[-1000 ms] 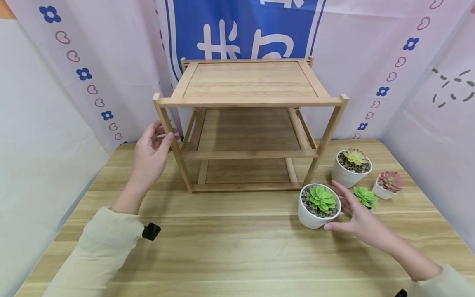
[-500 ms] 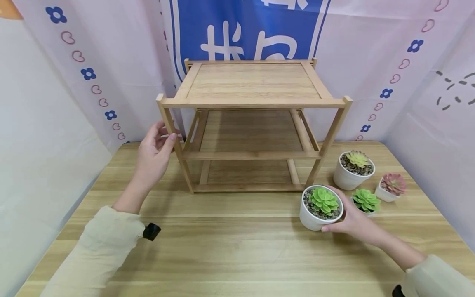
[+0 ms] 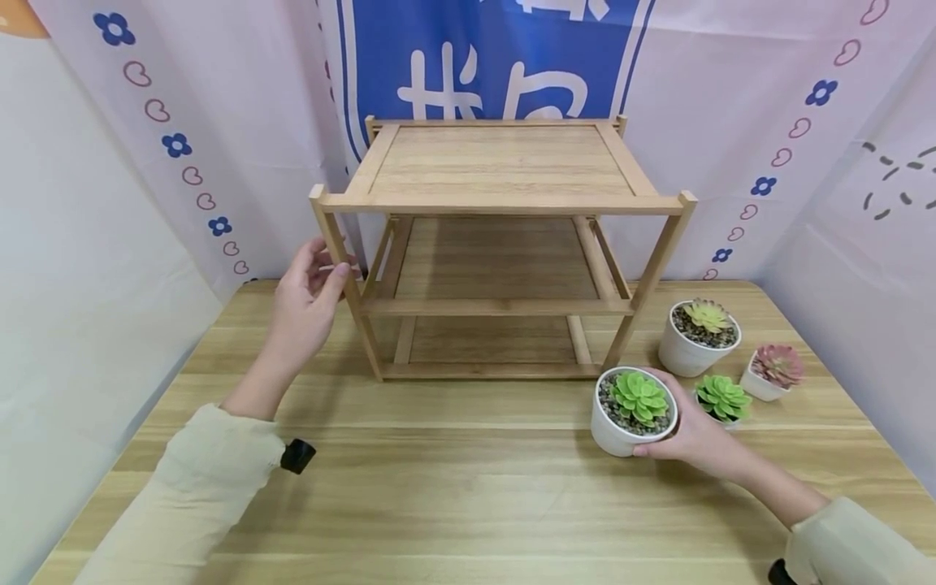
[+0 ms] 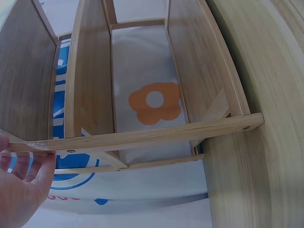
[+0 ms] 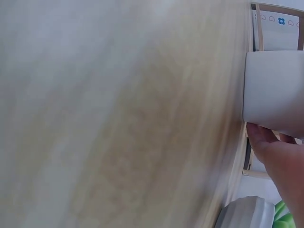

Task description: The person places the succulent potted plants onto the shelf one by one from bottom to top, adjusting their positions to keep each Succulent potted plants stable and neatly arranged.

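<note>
A three-tier wooden shelf point(image 3: 504, 307) stands at the back of the table. My left hand point(image 3: 303, 305) holds its front left post between thumb and fingers, and the left wrist view shows the same hand point(image 4: 23, 185) at that post. In front of the shelf's right leg sits a white round pot with a green succulent point(image 3: 634, 406). Around the pot's right side my right hand point(image 3: 695, 431) is curled, thumb at the front and fingers partly hidden behind. The right wrist view has the pot's white wall point(image 5: 275, 90) with the thumb against it, low at the table.
Right of the held pot stand a small pot with a green succulent point(image 3: 722, 398), a larger white pot with a yellow-green one point(image 3: 698, 337) and a small pot with a reddish one point(image 3: 775, 370). Printed cloth point(image 3: 702, 106) hangs behind the shelf.
My right hand has closed in from beside the white pot and now grips it. The left hand stays on the shelf post. The view has shifted slightly.
</note>
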The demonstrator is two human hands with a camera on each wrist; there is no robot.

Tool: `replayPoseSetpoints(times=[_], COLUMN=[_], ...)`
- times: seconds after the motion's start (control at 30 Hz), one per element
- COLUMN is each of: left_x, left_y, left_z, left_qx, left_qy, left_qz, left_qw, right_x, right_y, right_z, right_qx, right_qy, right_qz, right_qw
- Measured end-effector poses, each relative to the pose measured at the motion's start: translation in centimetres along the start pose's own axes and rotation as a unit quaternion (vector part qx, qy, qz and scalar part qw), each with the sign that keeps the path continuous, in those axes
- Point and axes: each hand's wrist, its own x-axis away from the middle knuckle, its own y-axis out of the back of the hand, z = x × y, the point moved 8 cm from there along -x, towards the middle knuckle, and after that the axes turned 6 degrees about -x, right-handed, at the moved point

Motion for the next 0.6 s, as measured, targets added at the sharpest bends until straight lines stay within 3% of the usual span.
replayPoseSetpoints(times=[0.6], left_x=[0.01], left_y=[-0.05], left_z=[0.09], left_qx=[-0.002], left_qy=[0.004], left_qz=[0.002], left_qw=[1.0], right_x=[-0.26], right_y=[-0.28], right_z=[0.5], right_qx=[0.004], right_qy=[-0.024], right_qz=[0.004], right_qw=[1.0])
